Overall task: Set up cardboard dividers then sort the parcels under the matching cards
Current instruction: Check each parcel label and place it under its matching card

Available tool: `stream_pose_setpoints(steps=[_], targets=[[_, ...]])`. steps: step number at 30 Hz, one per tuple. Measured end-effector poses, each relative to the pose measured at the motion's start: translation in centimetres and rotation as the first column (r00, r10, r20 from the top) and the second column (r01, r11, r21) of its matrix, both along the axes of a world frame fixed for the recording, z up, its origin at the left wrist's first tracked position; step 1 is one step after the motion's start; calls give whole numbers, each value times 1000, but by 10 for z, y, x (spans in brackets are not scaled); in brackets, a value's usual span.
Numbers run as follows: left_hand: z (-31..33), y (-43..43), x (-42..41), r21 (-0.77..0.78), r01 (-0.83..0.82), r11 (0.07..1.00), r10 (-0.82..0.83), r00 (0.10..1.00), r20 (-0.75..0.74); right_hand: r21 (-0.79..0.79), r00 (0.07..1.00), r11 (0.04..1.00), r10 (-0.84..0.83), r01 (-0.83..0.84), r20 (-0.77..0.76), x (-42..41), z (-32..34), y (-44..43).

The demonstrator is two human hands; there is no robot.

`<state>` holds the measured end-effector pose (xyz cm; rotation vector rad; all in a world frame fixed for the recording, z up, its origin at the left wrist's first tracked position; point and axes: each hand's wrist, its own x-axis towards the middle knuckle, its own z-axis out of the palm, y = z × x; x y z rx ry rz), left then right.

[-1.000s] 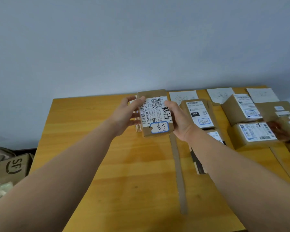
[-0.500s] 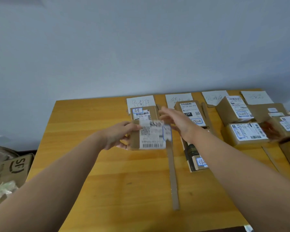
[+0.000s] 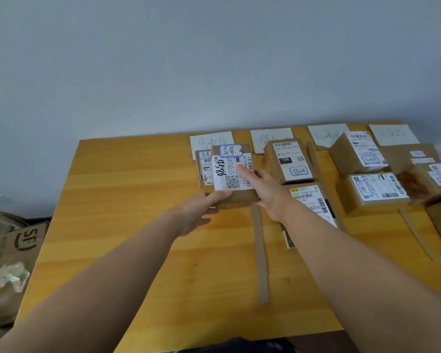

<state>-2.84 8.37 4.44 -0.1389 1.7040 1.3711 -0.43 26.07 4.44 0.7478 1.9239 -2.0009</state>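
Observation:
A brown parcel [image 3: 233, 171] with a white label and a blue-edged sticker lies at the back of the wooden table [image 3: 127, 200], below the leftmost white card [image 3: 211, 141]. It partly covers another small parcel [image 3: 203, 166]. My left hand [image 3: 199, 210] grips its near left edge. My right hand [image 3: 265, 192] holds its right side, fingers lying on the label. A long cardboard divider strip [image 3: 261, 256] runs toward me just right of this parcel.
Three more cards [image 3: 267, 138] [image 3: 326, 135] [image 3: 392, 135] line the back edge, with several parcels [image 3: 288, 161] [image 3: 374, 189] below them. Another thin divider [image 3: 415, 233] lies at the right. A printed box [image 3: 23, 240] and packing waste sit on the floor to the left.
The parcel has been turned round and moved from mid-air down and back onto the small parcel under the leftmost card. My right hand, briefly off it, is back on its right side.

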Motion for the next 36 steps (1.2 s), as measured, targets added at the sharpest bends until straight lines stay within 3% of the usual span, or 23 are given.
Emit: stream_pose_setpoints(steps=[6, 15, 23, 36], targets=[[-30, -19, 4, -107, -221, 969, 209, 971, -113, 22, 992, 999, 34, -36, 118, 17, -27, -6], [-61, -37, 14, -219, -331, 918, 315, 943, -107, 16, 970, 1000, -5, 1, 244, 27, -66, -25], [-74, -41, 9, -263, -323, 909, 303, 946, -113, 121, 972, 986, -134, 111, 195, 14, -85, -32], [-70, -37, -12, -232, -321, 918, 298, 946, -129, 331, 982, 941, -121, 66, 148, 1, -78, -34]])
